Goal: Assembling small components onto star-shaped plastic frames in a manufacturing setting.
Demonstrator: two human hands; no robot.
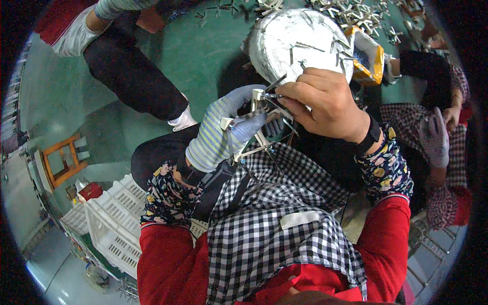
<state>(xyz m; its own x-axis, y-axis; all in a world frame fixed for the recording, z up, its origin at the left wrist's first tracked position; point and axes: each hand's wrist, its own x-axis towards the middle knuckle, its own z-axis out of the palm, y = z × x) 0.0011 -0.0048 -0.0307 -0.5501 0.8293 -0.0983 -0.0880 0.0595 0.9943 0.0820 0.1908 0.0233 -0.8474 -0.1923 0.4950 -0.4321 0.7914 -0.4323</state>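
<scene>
My left hand [216,127], in a grey and yellow striped glove, is closed around a small frame of cream-white bars and metal strips [261,140]. It sits above my lap, over the black-and-white checked apron [264,223]. My bare right hand [325,104] pinches a slim metal piece [273,95] against the frame's upper white block; its exact kind I cannot make out. Just beyond the hands stands a round white-topped drum or stool [290,31]. Thin metal strips [308,47] lie on that top.
A yellow-and-white box [374,63] with small dark parts stands right of the round top. Many white crossed parts [351,14] lie on the green floor behind. White slatted crates [114,221] and a wooden stool [66,161] are at left. Other people sit at upper left and right.
</scene>
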